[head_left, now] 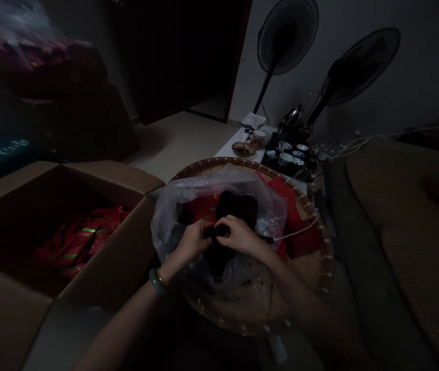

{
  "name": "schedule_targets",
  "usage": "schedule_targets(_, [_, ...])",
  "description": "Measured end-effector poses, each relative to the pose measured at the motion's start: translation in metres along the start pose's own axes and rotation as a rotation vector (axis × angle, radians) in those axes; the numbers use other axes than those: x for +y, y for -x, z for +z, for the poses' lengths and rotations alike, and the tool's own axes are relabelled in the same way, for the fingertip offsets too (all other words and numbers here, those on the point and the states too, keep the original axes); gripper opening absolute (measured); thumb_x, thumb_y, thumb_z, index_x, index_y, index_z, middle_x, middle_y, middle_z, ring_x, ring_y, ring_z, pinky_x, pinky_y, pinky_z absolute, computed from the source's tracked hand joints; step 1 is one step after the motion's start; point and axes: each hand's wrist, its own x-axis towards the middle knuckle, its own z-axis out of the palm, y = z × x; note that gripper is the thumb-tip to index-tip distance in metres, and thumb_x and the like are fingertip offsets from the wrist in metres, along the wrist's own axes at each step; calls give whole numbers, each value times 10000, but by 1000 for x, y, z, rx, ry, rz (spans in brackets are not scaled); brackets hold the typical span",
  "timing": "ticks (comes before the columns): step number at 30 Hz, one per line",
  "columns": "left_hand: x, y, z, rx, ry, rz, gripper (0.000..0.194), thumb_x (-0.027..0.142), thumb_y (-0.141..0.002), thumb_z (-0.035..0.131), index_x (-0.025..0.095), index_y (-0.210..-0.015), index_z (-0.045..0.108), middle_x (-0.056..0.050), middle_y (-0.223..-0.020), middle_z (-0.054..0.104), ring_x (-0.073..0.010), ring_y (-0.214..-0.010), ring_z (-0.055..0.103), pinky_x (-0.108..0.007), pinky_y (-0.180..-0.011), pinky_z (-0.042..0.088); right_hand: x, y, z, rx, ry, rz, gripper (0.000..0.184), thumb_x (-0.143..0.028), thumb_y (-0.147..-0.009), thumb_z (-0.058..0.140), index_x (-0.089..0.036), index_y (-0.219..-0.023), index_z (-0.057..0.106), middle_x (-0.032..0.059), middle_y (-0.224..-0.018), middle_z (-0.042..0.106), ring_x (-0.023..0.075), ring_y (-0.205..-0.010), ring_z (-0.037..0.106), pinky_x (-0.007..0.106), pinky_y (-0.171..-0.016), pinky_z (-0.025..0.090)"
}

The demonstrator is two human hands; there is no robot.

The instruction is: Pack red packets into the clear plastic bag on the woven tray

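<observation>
Fingers of our left hand and right hand pinch a small black item, too dark to identify, over the open clear plastic bag towards the left edge of the round woven bamboo tray. Midway, we judge: glossy red packets fill part of the brown cardboard box; our piece looks unfinished.

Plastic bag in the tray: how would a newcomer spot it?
Find the round woven tray right of the open cardboard box. The plastic bag spreads open there, around black material; unlike the red material beside it, it's whitish, translucent.
</observation>
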Motion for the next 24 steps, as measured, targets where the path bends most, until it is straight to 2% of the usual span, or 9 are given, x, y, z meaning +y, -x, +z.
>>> schedule_targets(5, [-3, 1, 1, -13, 27, 16, 375, 25, -600, 510, 170, -915, 652, -35, -903, 653, -170, -850, 597, -252, -770, 440, 0, -3, 1, -30, -65, -62, 266, -95, -651, 612, -181, -901, 644, 28, -888, 638, 138, -767, 595, 234, -681, 434])
schedule_targets(8, [-6, 1, 2, -7, 65, 7, 394, 14, -593, 494, 172, -917, 653, -30, -902, 655, -168, -869, 594, -260, -800, 437, 2, -3, -1, -78, -30, -77, 262, -103, -664, 614, -190, -910, 643, 22, -880, 653, 147, -786, 602, 243, -699, 432])
schedule_targets(12, [-9, 2, 8, 23, 163, -44, 351, 31, -620, 503, 165, -905, 659, -25, -867, 662, -158, -822, 600, -267, -790, 446, -7, -1, -10, -176, 150, -100, 246, -93, -691, 592, -169, -921, 638, 38, -867, 618, 139, -752, 582, 232, -669, 417])
schedule_targets(15, [-11, 2, 15, 67, 240, -81, 323, 45, -627, 529, 158, -898, 660, -30, -865, 660, -156, -809, 598, -272, -781, 453, -19, 0, -15, -224, 324, -52, 202, -102, -723, 573, -153, -909, 631, 65, -901, 580, 157, -790, 576, 242, -676, 412])
schedule_targets(18, [-12, 2, 23, 105, 289, -63, 332, 38, -626, 534, 171, -904, 656, -28, -900, 648, -154, -838, 587, -278, -797, 452, -27, 1, -12, -256, 447, 15, 189, -102, -758, 537, -145, -923, 619, 89, -936, 555, 178, -799, 582, 262, -669, 417])
schedule_targets(21, [-12, 2, 29, 174, 332, -75, 419, 23, -616, 535, 161, -1001, 622, -47, -968, 615, -153, -846, 579, -284, -790, 458, -27, 0, -6, -239, 467, 19, 242, -74, -771, 511, -131, -994, 586, 110, -979, 551, 195, -840, 584, 277, -689, 425])
schedule_targets(24, [-15, 4, 31, 252, 382, -93, 479, 25, -606, 547, 154, -1065, 591, -59, -989, 581, -151, -841, 572, -281, -771, 465, -20, -1, -4, -184, 370, -25, 305, -59, -750, 540, -137, -1044, 546, 91, -978, 576, 189, -888, 573, 272, -730, 424])
